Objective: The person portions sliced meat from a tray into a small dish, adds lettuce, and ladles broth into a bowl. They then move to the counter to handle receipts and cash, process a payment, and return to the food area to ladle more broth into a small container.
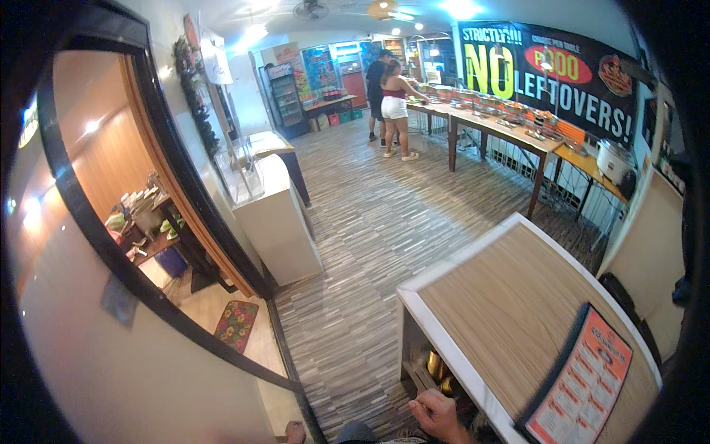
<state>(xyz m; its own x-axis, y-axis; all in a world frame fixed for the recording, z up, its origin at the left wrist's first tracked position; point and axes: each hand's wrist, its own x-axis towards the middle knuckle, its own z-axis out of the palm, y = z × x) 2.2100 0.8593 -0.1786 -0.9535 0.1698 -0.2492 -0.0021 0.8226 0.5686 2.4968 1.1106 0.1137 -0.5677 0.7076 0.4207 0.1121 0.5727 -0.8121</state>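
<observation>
My right hand is at the bottom of the view with its fingers curled in, and nothing shows in it. It is beside the open side of a wood-topped counter with a white border. Gold-coloured metal items sit on a shelf inside that counter. A printed orange menu sheet in a dark-edged holder lies on the counter top. Only part of my left hand shows at the bottom edge, near the door frame. Its fingers look bent, and what they may hold is hidden.
At left, a dark-framed doorway opens onto a room with a flowered mat. A white cabinet stands past it. Two people stand at a long buffet table below a large printed banner. Striped flooring runs between.
</observation>
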